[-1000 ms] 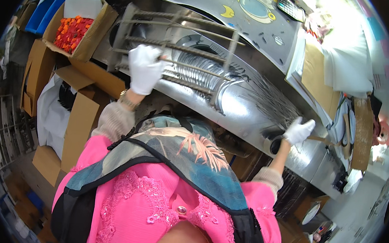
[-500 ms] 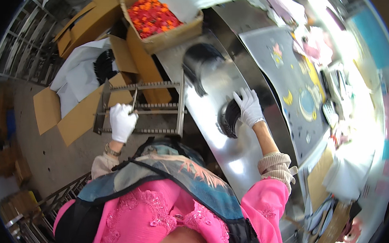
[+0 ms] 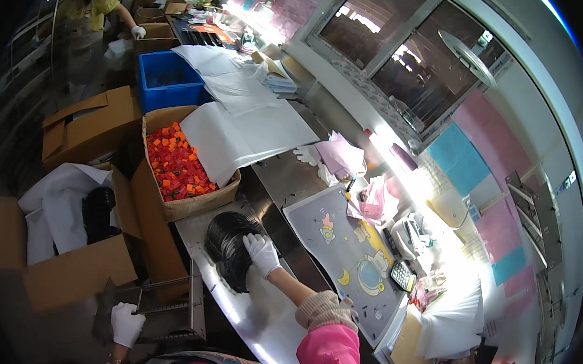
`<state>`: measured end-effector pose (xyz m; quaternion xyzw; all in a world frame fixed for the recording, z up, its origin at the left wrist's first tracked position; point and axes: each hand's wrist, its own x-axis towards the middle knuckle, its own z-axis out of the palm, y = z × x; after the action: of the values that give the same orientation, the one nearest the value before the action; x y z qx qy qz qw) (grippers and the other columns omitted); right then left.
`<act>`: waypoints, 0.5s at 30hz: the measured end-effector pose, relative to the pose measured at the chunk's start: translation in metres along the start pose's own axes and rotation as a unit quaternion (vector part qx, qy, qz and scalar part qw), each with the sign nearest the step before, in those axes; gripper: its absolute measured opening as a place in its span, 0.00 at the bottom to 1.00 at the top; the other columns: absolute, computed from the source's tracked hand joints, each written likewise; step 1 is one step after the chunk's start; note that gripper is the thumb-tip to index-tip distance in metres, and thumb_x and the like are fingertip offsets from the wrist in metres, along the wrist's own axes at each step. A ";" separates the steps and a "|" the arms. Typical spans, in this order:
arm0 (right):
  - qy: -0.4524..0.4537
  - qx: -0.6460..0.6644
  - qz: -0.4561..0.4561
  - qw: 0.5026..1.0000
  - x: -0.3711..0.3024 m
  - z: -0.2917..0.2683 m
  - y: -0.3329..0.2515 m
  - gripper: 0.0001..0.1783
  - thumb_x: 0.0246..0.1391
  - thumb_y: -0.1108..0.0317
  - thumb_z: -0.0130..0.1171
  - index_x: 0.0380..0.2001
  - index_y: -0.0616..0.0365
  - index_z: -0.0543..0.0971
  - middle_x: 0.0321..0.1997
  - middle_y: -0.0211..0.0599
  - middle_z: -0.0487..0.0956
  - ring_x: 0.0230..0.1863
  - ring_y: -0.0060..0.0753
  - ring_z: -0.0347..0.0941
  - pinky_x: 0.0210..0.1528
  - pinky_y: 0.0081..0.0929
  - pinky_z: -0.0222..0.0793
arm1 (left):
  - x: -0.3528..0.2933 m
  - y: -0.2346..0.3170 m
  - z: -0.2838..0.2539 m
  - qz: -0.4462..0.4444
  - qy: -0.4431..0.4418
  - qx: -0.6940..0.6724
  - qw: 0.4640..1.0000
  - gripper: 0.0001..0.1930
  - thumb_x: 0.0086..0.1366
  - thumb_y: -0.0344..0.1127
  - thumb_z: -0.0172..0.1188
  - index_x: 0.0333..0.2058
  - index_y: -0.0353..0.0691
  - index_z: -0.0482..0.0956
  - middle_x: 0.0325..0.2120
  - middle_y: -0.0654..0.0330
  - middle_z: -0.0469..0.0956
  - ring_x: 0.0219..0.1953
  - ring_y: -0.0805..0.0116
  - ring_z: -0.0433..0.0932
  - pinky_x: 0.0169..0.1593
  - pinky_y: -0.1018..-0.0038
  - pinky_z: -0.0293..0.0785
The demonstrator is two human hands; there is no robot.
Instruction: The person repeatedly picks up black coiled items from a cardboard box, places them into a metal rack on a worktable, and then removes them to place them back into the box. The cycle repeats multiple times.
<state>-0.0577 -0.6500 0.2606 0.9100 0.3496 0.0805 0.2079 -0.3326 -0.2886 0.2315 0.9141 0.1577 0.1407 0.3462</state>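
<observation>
My right hand point(image 3: 262, 253), in a white glove, grips the right edge of a pile of glossy black curved plastic parts point(image 3: 227, 235). The pile lies on a shiny steel work surface point(image 3: 263, 330); the fingertips are partly lost against the black. At lower left my left hand point(image 3: 127, 325), also gloved in white, is closed on the side of a metal rack point(image 3: 196, 304) with notched bars. The rack stands between the steel surface and an open cardboard box point(image 3: 82, 272). White sheeting and more black parts point(image 3: 99, 215) lie in that box.
A carton of red and orange pieces point(image 3: 178, 163) stands beyond the pile, with a blue bin point(image 3: 166, 80) behind it. To the right lie a grey printed mat point(image 3: 332, 236) and a calculator point(image 3: 403, 276). A co-worker in yellow point(image 3: 99, 9) stands at far left.
My view has tilted up toward the far end of the bench. My right hand has moved from the smaller black group to the larger pile, and the two groups now lie together.
</observation>
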 end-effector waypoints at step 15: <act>0.159 0.373 0.073 0.911 -0.170 -0.316 0.103 0.31 0.31 0.77 0.62 0.47 0.59 0.76 0.39 0.44 0.79 0.42 0.50 0.76 0.50 0.36 0.71 | 0.107 0.276 0.032 0.197 -0.562 -0.330 0.732 0.13 0.62 0.40 0.57 0.32 0.33 0.79 0.24 0.66 0.76 0.26 0.75 0.71 0.32 0.76 0.68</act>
<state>-0.2146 -0.7308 0.5900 0.9192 0.3155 0.1030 -0.2117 -0.1711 -0.4624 0.4106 0.6651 -0.3059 -0.2907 0.6161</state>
